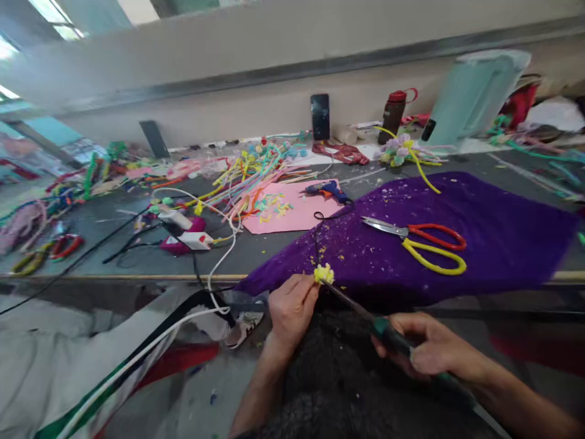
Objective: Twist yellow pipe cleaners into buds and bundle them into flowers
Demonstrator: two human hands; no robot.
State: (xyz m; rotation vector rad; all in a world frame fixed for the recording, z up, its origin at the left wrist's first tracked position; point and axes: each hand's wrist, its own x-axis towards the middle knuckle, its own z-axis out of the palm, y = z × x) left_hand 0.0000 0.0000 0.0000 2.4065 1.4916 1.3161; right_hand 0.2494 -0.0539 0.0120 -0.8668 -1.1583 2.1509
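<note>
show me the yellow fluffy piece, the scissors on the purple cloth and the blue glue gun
Yellow fluffy piece (324, 273), head view, middle of its tufts.
Scissors (404, 232), head view, at the pivot.
Glue gun (333, 189), head view, on the blue body.

The tuft (323, 274) is bright yellow. From it, towards four o'clock, the tool handle (393, 336) is black and green; between two and three, the scissors (404, 232) pair silver blades with one red and one yellow loop, over purple cloth (507, 225). At twelve, the glue gun (329, 190) is blue with orange; at eleven, the sheet (297, 222) is pink. The tabletop (107, 238) is dark grey.
</note>
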